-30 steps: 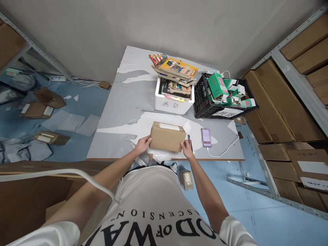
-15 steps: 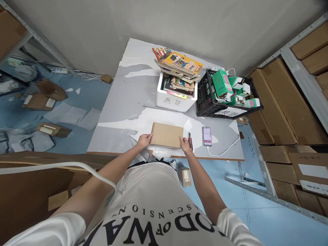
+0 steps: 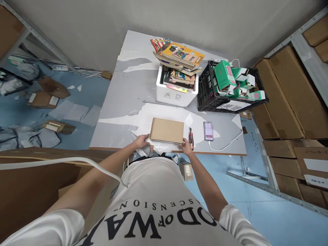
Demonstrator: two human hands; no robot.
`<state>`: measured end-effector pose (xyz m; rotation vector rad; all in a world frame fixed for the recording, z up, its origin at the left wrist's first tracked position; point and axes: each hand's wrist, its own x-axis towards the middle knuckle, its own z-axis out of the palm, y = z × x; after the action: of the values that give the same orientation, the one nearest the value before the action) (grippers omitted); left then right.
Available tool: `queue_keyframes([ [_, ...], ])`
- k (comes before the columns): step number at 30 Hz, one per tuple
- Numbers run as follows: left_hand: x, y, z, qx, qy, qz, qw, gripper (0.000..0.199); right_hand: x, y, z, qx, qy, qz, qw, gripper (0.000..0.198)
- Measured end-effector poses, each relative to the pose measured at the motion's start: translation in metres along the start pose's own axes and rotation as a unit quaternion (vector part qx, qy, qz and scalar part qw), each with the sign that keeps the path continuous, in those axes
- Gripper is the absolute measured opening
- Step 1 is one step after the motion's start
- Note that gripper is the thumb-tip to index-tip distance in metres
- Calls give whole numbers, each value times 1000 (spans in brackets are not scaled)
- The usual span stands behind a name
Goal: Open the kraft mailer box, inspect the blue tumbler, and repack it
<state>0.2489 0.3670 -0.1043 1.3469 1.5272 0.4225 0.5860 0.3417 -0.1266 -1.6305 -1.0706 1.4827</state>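
A flat brown cardboard package (image 3: 167, 130) lies near the front edge of the white-and-grey table (image 3: 112, 112). My left hand (image 3: 141, 141) is at its near left corner, fingertips closed against the edge. At the near right corner, my right hand (image 3: 186, 146) has its thumb at the side and its fingers low along the near edge, partly hidden. Just right of that hand is a red-and-black utility knife (image 3: 191, 138). Crumpled clear plastic (image 3: 161, 148) hangs at the table edge below the package.
Behind the package stand a white box (image 3: 176, 97) of books and a black crate (image 3: 215, 102) of green cartons. A phone (image 3: 208, 131) with a white cable lies to the right. Shelves of cardboard boxes (image 3: 294, 95) flank the right; a large open carton (image 3: 33, 184) is at left.
My thumbs have come off the package's top, and both hands have slid down to its near corners. The view has shifted slightly.
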Motion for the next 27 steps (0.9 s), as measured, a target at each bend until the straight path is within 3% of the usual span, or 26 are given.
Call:
queue_keyframes([
  [5, 0, 6, 9, 30, -29, 20, 999, 39, 2, 1, 10, 7, -11, 11, 1000, 45],
  [9, -3, 13, 6, 44, -12, 42, 998, 38, 1, -8, 9, 14, -25, 6, 1000, 45],
  [13, -14, 21, 1, 40, 16, 63, 997, 42, -3, -26, 2, 30, -36, -64, 997, 42],
  [16, -23, 31, 1, 33, 61, 72, 995, 47, -3, -45, -2, -1, -3, -105, 994, 39],
  [21, -24, 54, 4, 59, 166, 36, 984, 56, 3, -71, -2, -164, 95, -80, 979, 45],
  [27, -9, 72, 1, 94, 169, -10, 981, 59, 17, -70, -6, -211, 111, -29, 971, 45],
])
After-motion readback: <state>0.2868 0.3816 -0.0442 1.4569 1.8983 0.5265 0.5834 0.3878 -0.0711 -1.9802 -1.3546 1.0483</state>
